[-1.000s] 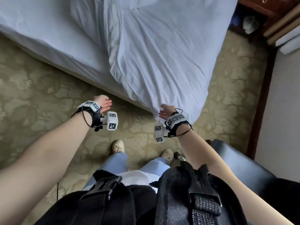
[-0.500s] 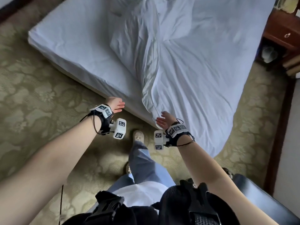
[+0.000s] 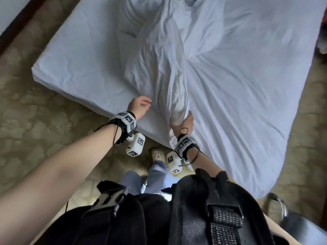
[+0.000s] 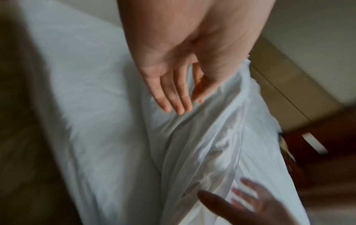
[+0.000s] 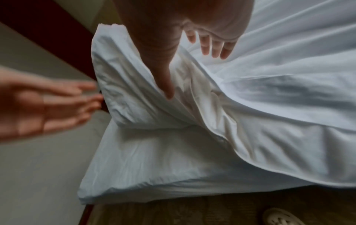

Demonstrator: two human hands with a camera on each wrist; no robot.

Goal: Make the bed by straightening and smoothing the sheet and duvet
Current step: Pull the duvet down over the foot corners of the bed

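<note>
The right grip (image 3: 183, 122) is lying wide on the duvet (image 3: 238, 89), thumb and straight fingers (image 5: 210, 45) pressing a bunched fold at the bed's near edge. The left grip (image 3: 138, 106) is also spread wide, its fingers (image 4: 173, 97) reaching to the same crumpled ridge. The duvet is lying rumpled over the right part of the bed, leaving the sheet (image 3: 85, 55) showing on the left. The carpet (image 3: 44, 129) is lying below.

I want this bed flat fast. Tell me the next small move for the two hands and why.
Probably close both hands on the bunched ridge of the duvet and draw it left over the bare sheet. The left hand reaches the fold with straight fingers; the right hand lies open against it, so nothing is gripped yet, and the duvet covers only the right side.
</note>
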